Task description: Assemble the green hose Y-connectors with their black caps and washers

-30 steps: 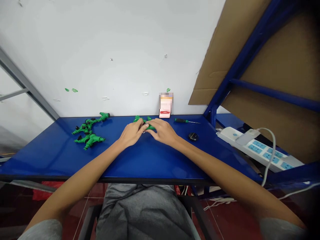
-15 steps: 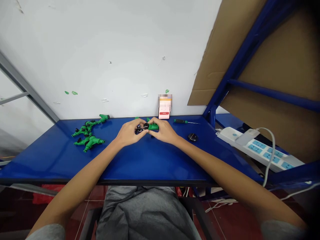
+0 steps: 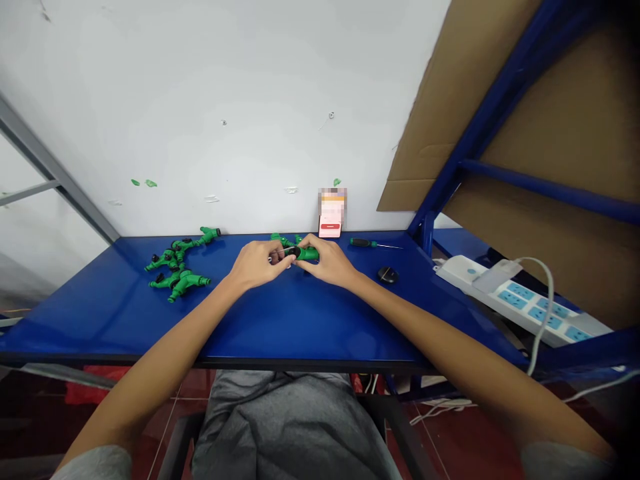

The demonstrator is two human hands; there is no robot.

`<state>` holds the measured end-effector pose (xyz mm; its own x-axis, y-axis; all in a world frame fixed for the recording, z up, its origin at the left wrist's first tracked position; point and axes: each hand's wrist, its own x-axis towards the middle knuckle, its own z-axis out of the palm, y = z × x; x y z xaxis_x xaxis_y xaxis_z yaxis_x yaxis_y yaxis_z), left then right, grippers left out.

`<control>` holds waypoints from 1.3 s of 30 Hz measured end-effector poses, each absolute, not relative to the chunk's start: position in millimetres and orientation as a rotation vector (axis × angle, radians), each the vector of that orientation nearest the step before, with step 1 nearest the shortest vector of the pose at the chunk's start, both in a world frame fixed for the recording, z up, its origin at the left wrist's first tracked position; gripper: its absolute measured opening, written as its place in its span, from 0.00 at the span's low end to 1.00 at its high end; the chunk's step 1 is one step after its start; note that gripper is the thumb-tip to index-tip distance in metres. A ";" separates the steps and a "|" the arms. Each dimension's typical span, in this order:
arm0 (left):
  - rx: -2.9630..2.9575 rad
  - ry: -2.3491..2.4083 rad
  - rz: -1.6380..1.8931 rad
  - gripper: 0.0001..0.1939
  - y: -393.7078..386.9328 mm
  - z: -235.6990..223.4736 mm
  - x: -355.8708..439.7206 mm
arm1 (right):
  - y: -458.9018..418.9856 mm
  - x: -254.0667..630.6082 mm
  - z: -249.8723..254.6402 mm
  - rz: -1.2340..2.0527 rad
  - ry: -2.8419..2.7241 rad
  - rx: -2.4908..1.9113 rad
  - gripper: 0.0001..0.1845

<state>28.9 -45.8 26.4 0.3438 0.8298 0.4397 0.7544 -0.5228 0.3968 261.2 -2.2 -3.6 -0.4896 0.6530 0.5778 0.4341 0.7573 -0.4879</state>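
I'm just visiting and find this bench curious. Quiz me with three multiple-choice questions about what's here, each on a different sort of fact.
1. What are the left hand and right hand doing?
A. Lying apart on the table
B. Both holding a green plastic hose connector
C. Resting on the person's lap

2. Where is the green-handled screwdriver?
A. Lying on the table, right of the hands
B. Held in the left hand
C. Under the table

3. What colour is the tabletop?
A. Red
B. White
C. Blue

Answers:
1. B, since the fingers of both hands meet on the connector.
2. A, since it lies flat beyond the right hand.
3. C, since blue shows all around the arms.
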 end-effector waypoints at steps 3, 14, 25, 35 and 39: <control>2.475 1.349 0.944 0.22 -44.5 25.6 27.8 | -0.5 261.4 -5.0 0.352 -2.173 -0.832 0.12; 2.364 1.504 1.021 0.11 -32.4 17.3 26.4 | 5.2 267.3 -6.8 0.282 -2.208 -0.776 0.13; 2.388 1.726 0.892 0.15 -27.0 14.3 17.5 | 14.3 272.3 -9.5 0.582 -2.093 -0.764 0.18; 2.469 1.095 0.901 0.18 -43.8 23.9 31.7 | 18.1 268.5 -10.3 0.399 -2.094 -0.694 0.20; 2.556 1.172 0.707 0.12 -48.4 25.0 31.9 | 16.5 269.5 -10.3 0.513 -2.062 -0.779 0.18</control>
